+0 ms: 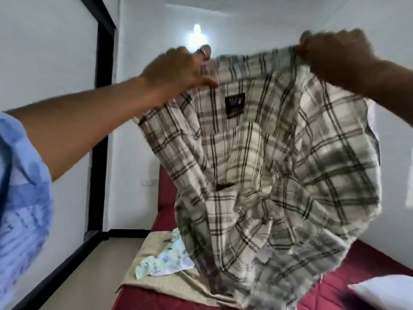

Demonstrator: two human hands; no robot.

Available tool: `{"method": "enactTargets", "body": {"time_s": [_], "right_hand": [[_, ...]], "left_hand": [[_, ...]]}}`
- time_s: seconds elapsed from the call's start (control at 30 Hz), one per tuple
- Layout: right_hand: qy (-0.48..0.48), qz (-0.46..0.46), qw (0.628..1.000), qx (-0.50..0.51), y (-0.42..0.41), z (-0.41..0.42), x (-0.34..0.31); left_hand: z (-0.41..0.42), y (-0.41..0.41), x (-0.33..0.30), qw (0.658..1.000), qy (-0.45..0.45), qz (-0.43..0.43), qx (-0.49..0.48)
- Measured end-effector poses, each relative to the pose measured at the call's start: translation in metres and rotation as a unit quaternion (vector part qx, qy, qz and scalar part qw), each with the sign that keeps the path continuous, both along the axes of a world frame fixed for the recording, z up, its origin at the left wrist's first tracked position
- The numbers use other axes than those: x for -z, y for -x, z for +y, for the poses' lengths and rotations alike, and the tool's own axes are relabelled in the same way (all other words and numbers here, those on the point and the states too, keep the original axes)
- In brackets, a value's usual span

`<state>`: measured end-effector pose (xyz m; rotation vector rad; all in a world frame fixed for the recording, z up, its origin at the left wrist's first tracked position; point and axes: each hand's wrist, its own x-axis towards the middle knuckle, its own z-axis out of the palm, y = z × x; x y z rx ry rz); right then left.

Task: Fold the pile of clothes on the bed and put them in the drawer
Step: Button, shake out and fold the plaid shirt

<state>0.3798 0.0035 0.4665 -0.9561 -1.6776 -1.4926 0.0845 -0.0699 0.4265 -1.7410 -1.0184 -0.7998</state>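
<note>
A cream plaid shirt point(263, 171) with dark checks hangs in the air in front of me, its black neck label facing me. My left hand point(178, 70) grips the shirt's top edge near the collar on the left. My right hand point(335, 52) pinches the top edge at the upper right. The shirt's lower part bunches just above the bed point(348, 274). Under it on the bed lie a beige garment point(143, 265) and a pale floral cloth point(165, 258). No drawer is in view.
The bed has a dark red cover. A white pillow point(384, 291) lies at the lower right. A black-framed panel point(102, 90) stands on the left wall, with tan floor point(89, 262) below. White walls surround the bed; a lamp point(197, 32) glows ahead.
</note>
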Motion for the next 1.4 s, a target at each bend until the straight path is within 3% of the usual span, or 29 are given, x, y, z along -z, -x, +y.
{"method": "enactTargets", "body": {"time_s": [0.07, 0.1, 0.17, 0.23, 0.3, 0.4, 0.43, 0.5, 0.57, 0.67, 0.77, 0.87, 0.93, 1.07, 1.13, 1.23, 1.3, 1.4], "right_hand": [[-0.024, 0.027, 0.999, 0.010, -0.006, -0.010, -0.012], [-0.021, 0.021, 0.999, 0.019, -0.007, -0.013, -0.013], [-0.016, -0.070, 0.997, 0.039, -0.010, -0.017, -0.007], [-0.021, -0.190, 0.980, 0.063, -0.010, -0.021, 0.004], [-0.015, -0.222, 0.971, 0.085, -0.016, -0.024, 0.004], [-0.051, -0.136, 0.987, 0.072, -0.030, -0.027, -0.009], [-0.057, -0.106, 0.991, 0.067, -0.033, -0.027, -0.014], [-0.040, -0.073, 0.995, 0.058, -0.038, -0.032, -0.017], [-0.034, -0.106, 0.991, 0.070, -0.041, -0.035, -0.013], [-0.019, -0.142, 0.985, 0.094, -0.045, -0.034, -0.003], [-0.027, -0.033, 0.996, 0.082, -0.055, -0.028, -0.003], [0.050, 0.079, 0.990, 0.109, -0.047, -0.019, 0.002], [0.155, 0.146, 0.970, 0.117, -0.036, -0.019, 0.008], [0.335, 0.226, 0.914, 0.017, -0.029, -0.013, 0.011], [0.429, 0.202, 0.880, 0.027, -0.026, -0.023, 0.014], [0.598, 0.107, 0.774, 0.180, -0.012, -0.036, 0.018], [0.645, 0.047, 0.724, 0.240, -0.006, -0.033, 0.023], [0.656, 0.045, 0.729, 0.189, -0.001, -0.015, 0.041]], "left_hand": [[0.002, -0.003, -0.002, 0.997, -0.036, -0.053, 0.033], [0.006, -0.006, 0.004, 0.996, 0.012, -0.079, 0.035], [0.017, -0.014, 0.022, 0.972, 0.202, -0.090, -0.075], [0.031, -0.016, 0.031, 0.914, 0.340, -0.081, -0.208], [0.033, -0.012, 0.021, 0.930, 0.285, -0.102, -0.206], [0.022, -0.008, -0.001, 0.970, 0.076, -0.217, -0.073], [0.018, -0.009, -0.003, 0.972, 0.055, -0.222, -0.058], [0.015, -0.013, 0.002, 0.968, 0.132, -0.178, -0.121], [0.021, -0.014, 0.014, 0.934, 0.255, -0.160, -0.193], [0.018, -0.001, 0.012, 0.927, 0.254, -0.163, -0.221], [0.002, 0.008, -0.001, 0.930, 0.228, -0.220, -0.186], [-0.009, 0.002, -0.003, 0.863, 0.359, -0.334, -0.119], [-0.009, -0.004, -0.003, 0.838, 0.387, -0.363, -0.129], [-0.008, -0.009, -0.005, 0.790, 0.395, -0.456, -0.108], [-0.006, -0.012, -0.005, 0.762, 0.390, -0.513, -0.068], [-0.002, -0.016, -0.002, 0.721, 0.394, -0.570, -0.011], [-0.001, -0.021, 0.006, 0.697, 0.414, -0.585, 0.013], [0.006, -0.029, 0.020, 0.663, 0.457, -0.592, 0.040]]}}
